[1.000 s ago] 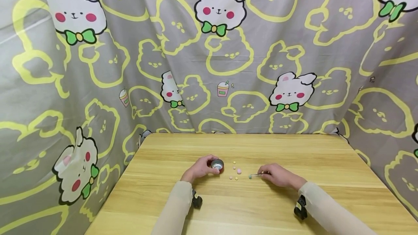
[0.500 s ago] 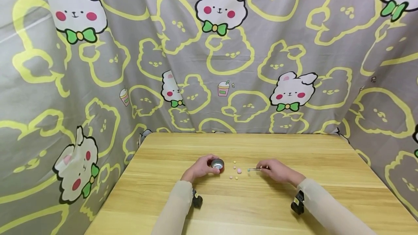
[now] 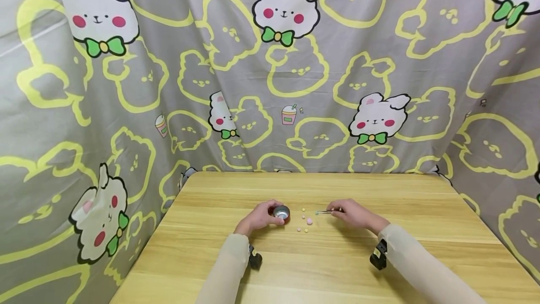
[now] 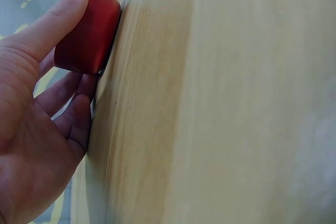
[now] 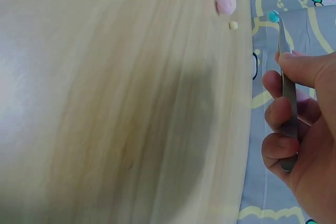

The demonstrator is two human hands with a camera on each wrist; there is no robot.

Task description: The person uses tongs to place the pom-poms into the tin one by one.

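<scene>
My left hand (image 3: 260,217) grips a small round red tin (image 4: 89,32), thumb on one side and fingers behind. Its silvery inside shows from above in the head view, and its base stands at the tabletop. My right hand (image 3: 354,213) holds metal tweezers (image 5: 287,93) between thumb and curled fingers. At their tips sits a small teal ball (image 5: 273,16), raised over the wood in the right wrist view. Between the hands lie a larger pink ball (image 3: 310,221) and several tiny yellow and pale pink balls, close to the tin's right side.
The wooden table (image 3: 295,266) reaches back to a grey curtain (image 3: 244,74) with rabbit drawings, which also hangs along both sides. Black wrist cameras are strapped on both forearms, the right one (image 3: 378,254) low over the table.
My right hand has lifted the teal ball off the table with the tweezers and moved it away from me and left, nearer the tin. My left hand and the tin have stayed put.
</scene>
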